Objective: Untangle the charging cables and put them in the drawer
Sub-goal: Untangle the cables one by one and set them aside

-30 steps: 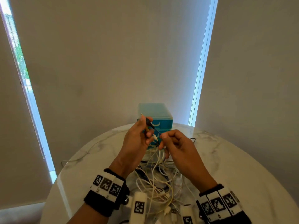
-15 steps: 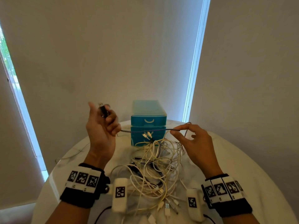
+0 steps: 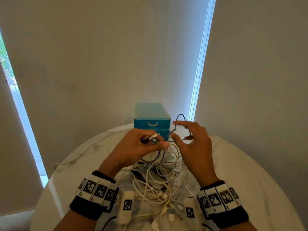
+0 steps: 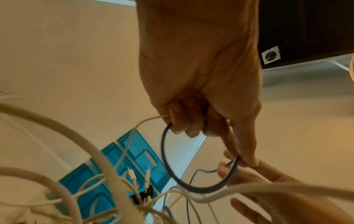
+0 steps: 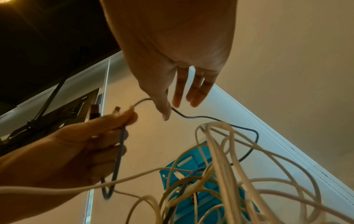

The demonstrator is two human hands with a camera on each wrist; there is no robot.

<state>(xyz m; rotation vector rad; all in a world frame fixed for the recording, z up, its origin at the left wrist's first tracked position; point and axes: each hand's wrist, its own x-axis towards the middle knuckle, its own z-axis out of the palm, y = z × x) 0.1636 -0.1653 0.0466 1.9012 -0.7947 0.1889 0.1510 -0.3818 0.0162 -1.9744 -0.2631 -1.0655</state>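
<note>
White marble-look table (image 3: 250, 172), round, carries everything we list here, from left to right.

Item one: a single pale cable (image 3: 78, 157) trailing off alone toward the table's left edge, apart from the rest.

Item two: our left hand (image 3: 138, 147), raised over the heap, fingers curled round a dark cable (image 4: 168, 159) and at least one white lead, with several plug ends (image 3: 152, 138) sticking out above the fist. The left wrist view shows the dark cable hanging below the fist in a loop.

Item three: the tangle of white cables (image 3: 156, 180), heaped between our wrists, with loose connectors at the near edge. We cannot count the cables.

Item four: the blue drawer unit (image 3: 151, 120), behind the heap at the far edge of the table. Its upper drawer looks closed; the lower one is partly hidden.

Item five: our right hand (image 3: 193, 144), fingers spread and nearly straight, thumb and forefinger held a little apart with the dark cable running between them. It appears to guide the cable more than grip it.

Risks, as we judge them: pulling the dark cable while it still runs into the heap could tighten a knot or lift the whole tangle; the loose right-hand hold could let the free length drop back into the pile; a dragged heap could push connectors off the near edge.
</note>
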